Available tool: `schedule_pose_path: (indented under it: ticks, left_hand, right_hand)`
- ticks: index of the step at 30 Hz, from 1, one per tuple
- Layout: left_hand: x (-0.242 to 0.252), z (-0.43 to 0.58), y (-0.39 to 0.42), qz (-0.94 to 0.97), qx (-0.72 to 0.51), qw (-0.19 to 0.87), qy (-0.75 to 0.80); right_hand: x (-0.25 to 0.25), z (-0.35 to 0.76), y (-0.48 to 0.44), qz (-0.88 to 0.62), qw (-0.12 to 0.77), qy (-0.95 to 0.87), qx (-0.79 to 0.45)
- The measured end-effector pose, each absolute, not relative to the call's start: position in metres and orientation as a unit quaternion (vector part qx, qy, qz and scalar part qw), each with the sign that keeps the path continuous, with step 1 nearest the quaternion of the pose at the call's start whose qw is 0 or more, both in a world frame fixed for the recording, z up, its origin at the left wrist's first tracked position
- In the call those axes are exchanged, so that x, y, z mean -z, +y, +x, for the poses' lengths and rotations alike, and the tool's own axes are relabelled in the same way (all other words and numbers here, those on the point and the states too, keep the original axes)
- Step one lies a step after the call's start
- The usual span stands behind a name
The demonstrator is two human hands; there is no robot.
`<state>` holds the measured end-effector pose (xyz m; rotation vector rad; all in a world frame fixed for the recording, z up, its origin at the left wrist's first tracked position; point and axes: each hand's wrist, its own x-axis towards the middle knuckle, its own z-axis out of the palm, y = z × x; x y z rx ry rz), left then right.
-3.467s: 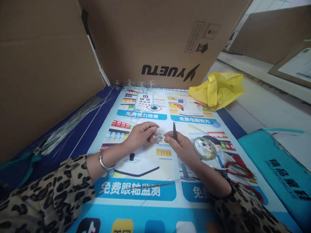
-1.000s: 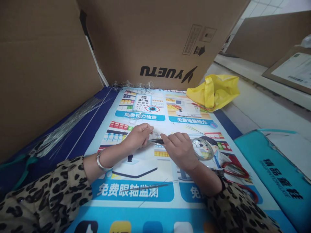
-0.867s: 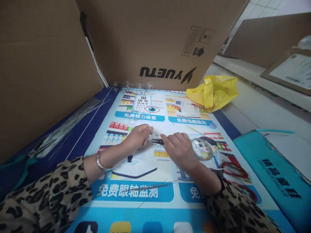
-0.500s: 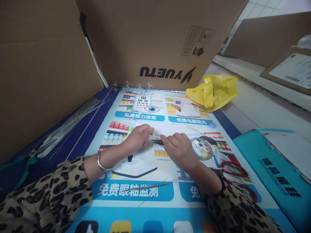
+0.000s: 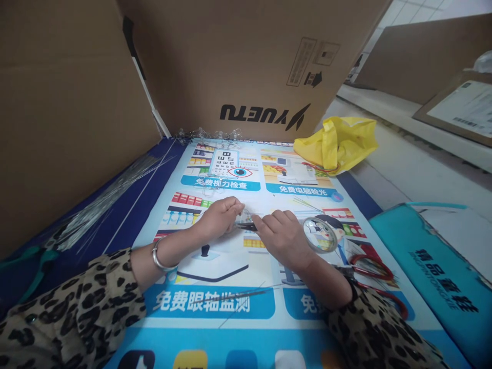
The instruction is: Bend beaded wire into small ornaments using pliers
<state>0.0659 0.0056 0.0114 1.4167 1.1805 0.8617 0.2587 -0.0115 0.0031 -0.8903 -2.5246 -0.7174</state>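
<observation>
Over the middle of the printed poster [image 5: 261, 274], my left hand [image 5: 220, 219] is closed in a pinch on a thin wire [image 5: 248, 212] that loops toward the right. My right hand [image 5: 282, 238] is wrapped round dark-tipped pliers [image 5: 246, 226], whose tips point left and reach close to my left fingers. Whether the tips touch the wire is too small to tell. Just right of my right hand lies a round clear roll [image 5: 320, 235]. Red-handled scissors [image 5: 372, 267] rest beside my right wrist. A few loose thin wires [image 5: 242, 295] lie on the poster in front of my hands.
Cardboard [image 5: 246, 61] stands behind and to the left. A bundle of clear strands [image 5: 96, 210] and green-handled pliers [image 5: 38, 271] lie at left. Small clear wire pieces [image 5: 219, 135] line the back edge. A yellow bag [image 5: 338, 146] is back right, a teal box [image 5: 426, 271] at right.
The view has shifted very slightly. My hands hold nearly the same place, and the plier tips sit slightly farther left and lower.
</observation>
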Motion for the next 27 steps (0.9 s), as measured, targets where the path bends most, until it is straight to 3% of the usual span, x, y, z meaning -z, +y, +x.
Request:
schedule_pose_path:
  ticks: [27]
  left_hand:
    - [-0.0145, 0.0651, 0.0046, 0.617, -0.343, 0.495, 0.507]
  right_hand:
    - [-0.0054, 0.257, -0.015, -0.313, 0.173, -0.897, 0.261]
